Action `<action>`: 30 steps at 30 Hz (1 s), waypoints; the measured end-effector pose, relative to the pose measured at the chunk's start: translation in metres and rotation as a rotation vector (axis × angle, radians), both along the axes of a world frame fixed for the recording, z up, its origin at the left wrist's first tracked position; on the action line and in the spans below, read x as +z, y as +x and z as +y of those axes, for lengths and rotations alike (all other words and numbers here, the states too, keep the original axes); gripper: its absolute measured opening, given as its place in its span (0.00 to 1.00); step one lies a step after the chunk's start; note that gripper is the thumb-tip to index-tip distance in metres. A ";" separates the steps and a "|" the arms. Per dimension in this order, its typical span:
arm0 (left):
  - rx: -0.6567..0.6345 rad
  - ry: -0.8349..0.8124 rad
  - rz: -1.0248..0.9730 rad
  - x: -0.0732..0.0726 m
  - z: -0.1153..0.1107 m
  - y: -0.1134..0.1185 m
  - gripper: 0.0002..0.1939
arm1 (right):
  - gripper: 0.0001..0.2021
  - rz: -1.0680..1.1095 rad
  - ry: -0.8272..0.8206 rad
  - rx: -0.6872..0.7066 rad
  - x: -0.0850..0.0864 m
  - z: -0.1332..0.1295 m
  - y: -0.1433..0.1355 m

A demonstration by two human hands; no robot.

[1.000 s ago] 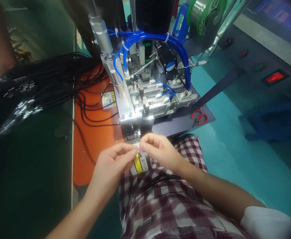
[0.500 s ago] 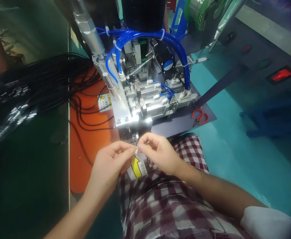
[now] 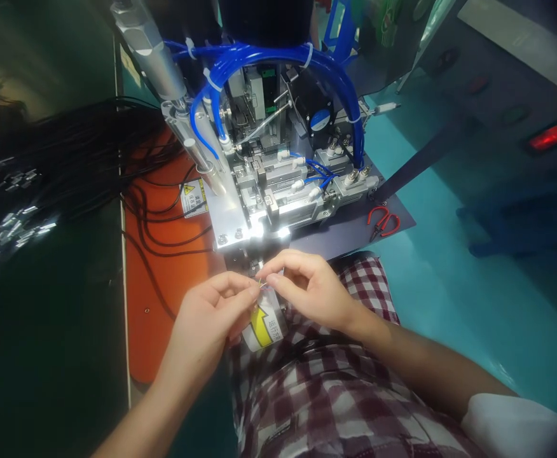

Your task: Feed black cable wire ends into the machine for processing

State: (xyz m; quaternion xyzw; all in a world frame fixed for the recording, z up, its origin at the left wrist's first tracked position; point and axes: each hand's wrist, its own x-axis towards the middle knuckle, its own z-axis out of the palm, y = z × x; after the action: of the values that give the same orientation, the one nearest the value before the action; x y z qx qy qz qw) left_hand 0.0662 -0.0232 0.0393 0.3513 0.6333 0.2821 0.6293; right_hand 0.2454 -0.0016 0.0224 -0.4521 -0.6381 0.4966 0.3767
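Note:
Thin wire ends (image 3: 262,284), pale and greenish, show between my fingertips just in front of the machine. My left hand (image 3: 209,308) pinches them between thumb and forefinger; the rest of the cable is hidden by that hand. From the other side, my right hand (image 3: 316,289) has its thumb and forefinger closed on the tips of the wires, its other fingers curled. Below the fingertips is a white label with a yellow arrow (image 3: 260,327). Directly behind the hands stands the metal machine (image 3: 278,207), a bright light shining on its front edge.
A large bundle of black cables (image 3: 63,149) lies at the left, several strands crossing the orange board (image 3: 152,337). Blue air hoses (image 3: 278,56) arch over the machine. Red-handled pliers (image 3: 382,222) rest on the dark base plate (image 3: 316,240). A panel with a lit red switch (image 3: 551,137) is at right.
The right forefinger has shifted slightly left and forward, over the wire ends, which now show more clearly. The left hand keeps its pinch. The camera view has shifted a little.

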 end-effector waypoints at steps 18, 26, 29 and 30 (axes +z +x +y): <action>0.012 0.009 -0.082 -0.002 -0.002 0.001 0.13 | 0.08 -0.303 0.570 -0.055 -0.011 -0.010 0.003; 0.000 0.013 -0.072 0.000 -0.002 0.001 0.13 | 0.09 -0.350 0.619 -0.043 -0.009 -0.011 0.002; -0.002 0.018 -0.081 0.001 -0.003 0.001 0.12 | 0.10 -0.416 0.691 -0.055 -0.010 -0.011 0.002; -0.002 0.021 -0.088 0.001 -0.003 0.001 0.12 | 0.10 -0.426 0.712 -0.060 -0.011 -0.010 0.002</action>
State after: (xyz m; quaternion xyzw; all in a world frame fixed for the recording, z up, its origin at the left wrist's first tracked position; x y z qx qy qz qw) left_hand 0.0674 -0.0259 0.0407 0.3457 0.6018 0.3033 0.6529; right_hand 0.2477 -0.0119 0.0117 -0.4046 -0.8201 0.1290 0.3835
